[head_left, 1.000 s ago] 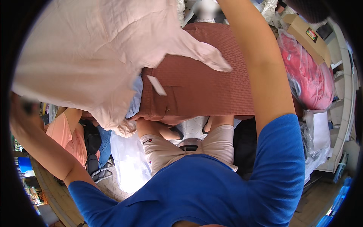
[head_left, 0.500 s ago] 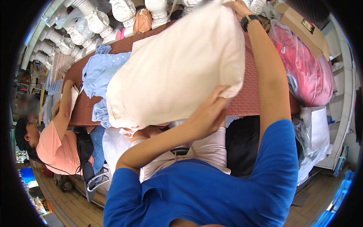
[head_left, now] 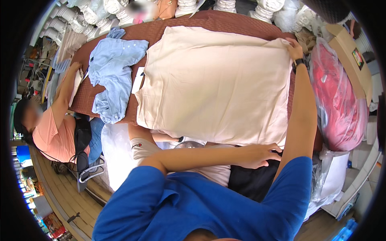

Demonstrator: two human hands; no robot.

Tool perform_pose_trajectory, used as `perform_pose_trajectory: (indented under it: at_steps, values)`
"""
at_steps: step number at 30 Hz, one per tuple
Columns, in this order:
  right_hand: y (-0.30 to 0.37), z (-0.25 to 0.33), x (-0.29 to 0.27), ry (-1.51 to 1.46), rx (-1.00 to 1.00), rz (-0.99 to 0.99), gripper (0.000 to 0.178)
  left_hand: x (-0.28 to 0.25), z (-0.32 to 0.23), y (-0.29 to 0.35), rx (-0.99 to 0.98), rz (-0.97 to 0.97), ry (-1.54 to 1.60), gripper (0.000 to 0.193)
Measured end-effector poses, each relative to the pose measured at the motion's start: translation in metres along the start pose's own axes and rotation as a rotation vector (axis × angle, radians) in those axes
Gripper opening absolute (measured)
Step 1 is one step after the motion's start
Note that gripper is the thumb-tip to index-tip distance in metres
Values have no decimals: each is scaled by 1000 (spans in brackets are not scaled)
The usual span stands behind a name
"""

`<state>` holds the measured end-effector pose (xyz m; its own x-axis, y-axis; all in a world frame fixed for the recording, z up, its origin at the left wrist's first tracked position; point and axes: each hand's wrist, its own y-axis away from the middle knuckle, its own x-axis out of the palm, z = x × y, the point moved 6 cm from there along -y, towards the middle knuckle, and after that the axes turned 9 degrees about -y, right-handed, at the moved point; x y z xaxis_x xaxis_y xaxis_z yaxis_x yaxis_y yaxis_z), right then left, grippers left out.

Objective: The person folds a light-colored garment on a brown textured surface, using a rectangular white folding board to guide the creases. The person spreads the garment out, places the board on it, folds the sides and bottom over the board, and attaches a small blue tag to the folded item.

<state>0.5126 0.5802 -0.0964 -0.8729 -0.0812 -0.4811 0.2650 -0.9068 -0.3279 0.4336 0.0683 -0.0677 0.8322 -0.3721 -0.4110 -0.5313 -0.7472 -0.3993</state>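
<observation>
While the cream garment (head_left: 219,86) is lying lengthwise left-to-right, our right hand (head_left: 294,49) is gripping its far-right corner
Beside its near edge, we're holding our left hand (head_left: 255,156) open

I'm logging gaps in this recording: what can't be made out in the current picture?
All in the head view:
- Left hand: fingertips too small to tell whether they pinch the cream garment.
- Brown tablecloth: largely covered by that garment.
- Black item: partly hidden by the left forearm.
- White columns: some cut off by the upper edge.
</observation>
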Motion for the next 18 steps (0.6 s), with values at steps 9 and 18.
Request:
perform_pose_trajectory:
  at_steps: [9,18]
  values:
    - [104,102,113,761,-186,-149,53,-441,188,155,-684,-834,-1143,23]
    - [212,180,250,504,-387,205,59,-527,285,165,-941,-789,-796,34]
